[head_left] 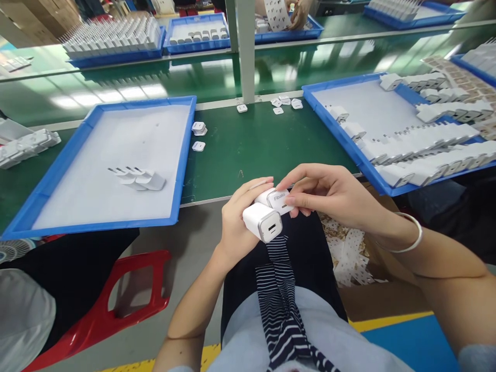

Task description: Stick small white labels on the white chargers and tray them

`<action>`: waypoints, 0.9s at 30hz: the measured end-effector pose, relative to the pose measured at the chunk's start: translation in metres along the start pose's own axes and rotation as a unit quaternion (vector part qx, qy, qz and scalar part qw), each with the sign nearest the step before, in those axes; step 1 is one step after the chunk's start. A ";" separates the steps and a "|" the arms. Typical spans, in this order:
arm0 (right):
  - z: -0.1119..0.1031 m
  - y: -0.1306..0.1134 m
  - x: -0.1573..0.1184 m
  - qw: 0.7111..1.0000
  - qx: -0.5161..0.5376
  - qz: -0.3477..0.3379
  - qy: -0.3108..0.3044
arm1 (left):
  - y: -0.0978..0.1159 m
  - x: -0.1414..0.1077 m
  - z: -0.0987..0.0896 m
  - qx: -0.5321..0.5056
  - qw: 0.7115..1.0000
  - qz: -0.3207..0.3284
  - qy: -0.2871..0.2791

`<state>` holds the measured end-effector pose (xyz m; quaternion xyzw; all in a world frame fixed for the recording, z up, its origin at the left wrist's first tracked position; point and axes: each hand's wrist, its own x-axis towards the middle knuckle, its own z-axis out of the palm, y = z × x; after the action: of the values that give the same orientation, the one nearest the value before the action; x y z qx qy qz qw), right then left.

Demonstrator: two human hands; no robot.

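Two white plug chargers lie side by side in my left hand, its fingers wrapped round them above my lap. The nearer charger shows an end face with a dark port slot. At the end of the farther charger sits a small white square cover plate with printed lettering and a slot. My right hand pinches this plate at its edge, thumb in front. Whether the plate is fully seated against the charger I cannot tell.
To the left, a blue-rimmed tray holds a few chargers. The right tray carries rows of chargers. Small white plates lie on the green bench. A red stool and an open carton stand below.
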<state>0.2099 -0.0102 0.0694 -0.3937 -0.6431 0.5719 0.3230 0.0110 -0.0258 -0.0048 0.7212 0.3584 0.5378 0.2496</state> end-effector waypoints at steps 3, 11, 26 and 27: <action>0.000 -0.002 0.000 1.000 -0.020 0.006 -0.003 | -0.002 0.000 0.000 -0.015 1.000 -0.013 -0.013; -0.004 -0.010 0.006 0.997 -0.072 0.015 -0.027 | -0.004 0.003 -0.003 -0.037 0.997 -0.019 -0.060; -0.002 -0.014 0.005 0.994 -0.109 -0.001 -0.031 | -0.003 0.001 -0.004 -0.073 0.994 -0.039 -0.065; -0.002 -0.014 0.005 0.993 -0.112 -0.004 -0.030 | -0.003 0.001 -0.004 -0.073 0.994 -0.042 -0.063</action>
<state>0.2071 -0.0058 0.0837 -0.4077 -0.7142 0.5066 0.2591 0.0064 -0.0235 -0.0054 0.7178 0.3317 0.5047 0.3464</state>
